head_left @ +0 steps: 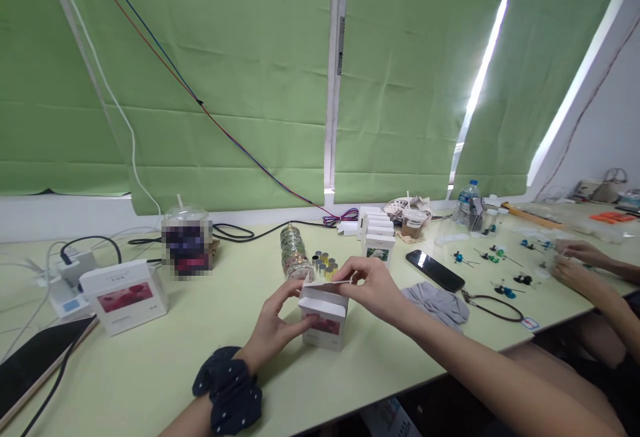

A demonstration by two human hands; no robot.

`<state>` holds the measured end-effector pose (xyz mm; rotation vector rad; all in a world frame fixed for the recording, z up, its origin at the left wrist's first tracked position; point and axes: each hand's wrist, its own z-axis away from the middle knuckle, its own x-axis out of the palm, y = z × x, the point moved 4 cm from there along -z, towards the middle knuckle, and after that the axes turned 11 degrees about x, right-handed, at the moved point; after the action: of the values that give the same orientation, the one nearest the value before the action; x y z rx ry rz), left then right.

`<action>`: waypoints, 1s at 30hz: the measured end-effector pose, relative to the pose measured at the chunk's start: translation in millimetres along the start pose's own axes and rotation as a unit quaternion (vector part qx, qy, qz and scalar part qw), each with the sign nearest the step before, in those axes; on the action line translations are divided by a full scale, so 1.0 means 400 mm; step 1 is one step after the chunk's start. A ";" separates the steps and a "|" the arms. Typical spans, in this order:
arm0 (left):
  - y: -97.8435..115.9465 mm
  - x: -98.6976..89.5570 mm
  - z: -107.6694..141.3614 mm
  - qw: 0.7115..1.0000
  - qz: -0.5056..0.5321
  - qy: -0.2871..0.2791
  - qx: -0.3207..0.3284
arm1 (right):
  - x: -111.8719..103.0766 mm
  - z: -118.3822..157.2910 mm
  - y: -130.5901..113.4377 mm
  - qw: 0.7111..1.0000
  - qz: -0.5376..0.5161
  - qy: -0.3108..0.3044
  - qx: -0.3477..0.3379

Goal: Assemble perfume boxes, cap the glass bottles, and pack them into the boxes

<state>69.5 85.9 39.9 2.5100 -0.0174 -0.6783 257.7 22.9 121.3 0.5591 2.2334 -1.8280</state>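
A small white cardboard box (323, 340) with a pink picture on its front stands upright on the table in front of me. My left hand (275, 324) grips it from the left, thumb across the picture. The fingers of my right hand (373, 288) pinch the raised top flap (324, 286) of that box. What lies inside is hidden from this angle. Just behind the box are a stack of clear round containers (293, 250) and several short metallic and yellow cylinders (325, 265).
At the left stands a similar white box (125, 297) near chargers and a tablet (40, 364). Several white boxes (377, 234) line up behind my right hand. A phone (435, 270), grey cloth (437, 304) and small blue-green parts (505, 290) lie rightward, near another person's hands (575, 267).
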 end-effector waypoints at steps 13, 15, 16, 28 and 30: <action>0.015 0.003 -0.003 0.999 -0.010 -0.012 0.030 | 0.046 -0.025 0.071 0.991 0.101 0.006 0.083; 0.010 0.004 -0.001 1.000 -0.008 -0.012 0.025 | 0.046 -0.024 0.077 0.995 0.065 -0.020 0.074; 0.008 0.003 -0.001 1.000 -0.011 -0.011 0.023 | 0.044 -0.023 0.082 0.996 0.034 -0.041 0.068; 0.024 0.013 0.009 0.996 -0.053 -0.031 0.063 | 0.101 0.019 0.226 0.987 0.031 -0.150 0.051; 0.030 0.010 0.007 0.996 -0.051 -0.034 0.070 | 0.086 0.000 0.252 0.987 0.052 -0.135 0.072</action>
<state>73.2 73.6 42.0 2.6351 0.0404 -0.8291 267.6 44.7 17.7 0.4132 1.8756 -1.8946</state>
